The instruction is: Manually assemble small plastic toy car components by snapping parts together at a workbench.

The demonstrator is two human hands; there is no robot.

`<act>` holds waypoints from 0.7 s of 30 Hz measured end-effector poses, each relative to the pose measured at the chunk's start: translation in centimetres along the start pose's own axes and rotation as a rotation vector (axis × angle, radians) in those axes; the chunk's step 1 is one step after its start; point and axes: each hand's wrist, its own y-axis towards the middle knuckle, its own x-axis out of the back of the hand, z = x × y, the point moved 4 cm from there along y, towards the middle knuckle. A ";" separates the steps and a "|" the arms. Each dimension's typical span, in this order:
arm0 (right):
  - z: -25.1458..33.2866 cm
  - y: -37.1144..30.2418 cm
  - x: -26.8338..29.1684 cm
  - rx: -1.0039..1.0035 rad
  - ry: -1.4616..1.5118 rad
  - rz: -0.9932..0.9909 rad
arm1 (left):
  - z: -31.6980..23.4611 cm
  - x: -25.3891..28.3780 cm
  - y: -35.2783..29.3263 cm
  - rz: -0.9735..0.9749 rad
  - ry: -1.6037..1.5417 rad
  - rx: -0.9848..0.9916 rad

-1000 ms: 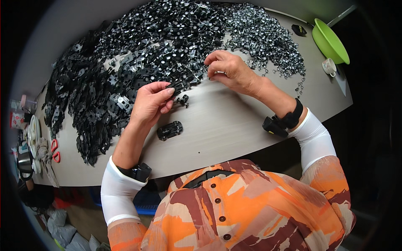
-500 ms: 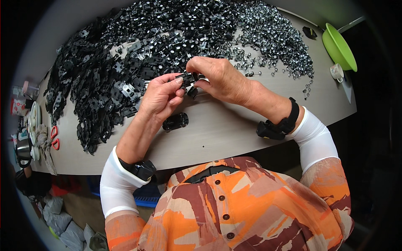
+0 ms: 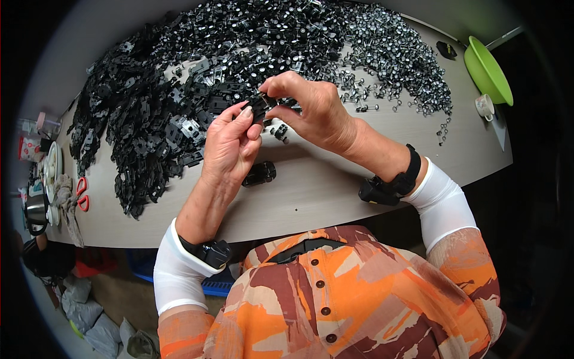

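- The left hand point(image 3: 232, 140) is closed in a pinch, with thumb and fingers on one black car bottom point(image 3: 258, 110), which is above the middle of the desk point(image 3: 341, 191).
- The right hand point(image 3: 314, 113) has a half-open curve; one small dark piece point(image 3: 270, 100) is between its thumb and forefinger, but I cannot tell how firmly it is gripped.
- To do this step well, I think, keep the bottom steady and level, bring the piece straight, and press both ends evenly, because a tilted push could bend thin plastic.
- Count: one car bottom in the left hand, one black toy car point(image 3: 259, 174) between the hands and the near edge.
- One pair of red-handled scissors point(image 3: 83, 194) near the left edge; one green bowl point(image 3: 489, 70) and one cup point(image 3: 485, 107) by the right edge.
- The black plate heap point(image 3: 134, 146) toward the left edge and the silver wheel heap point(image 3: 403, 63) toward the far right corner have too many pieces for counting.
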 end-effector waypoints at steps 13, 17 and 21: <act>0.4 -0.4 0.6 -0.024 -0.165 0.148 | -0.3 -0.7 -0.5 -0.027 0.189 -0.007; 0.3 -0.5 0.7 -0.011 -0.130 0.166 | -0.3 -0.6 -0.5 0.043 0.198 0.034; 0.7 -0.6 0.4 0.017 -0.096 0.141 | -0.7 -0.8 -0.3 0.110 0.251 0.066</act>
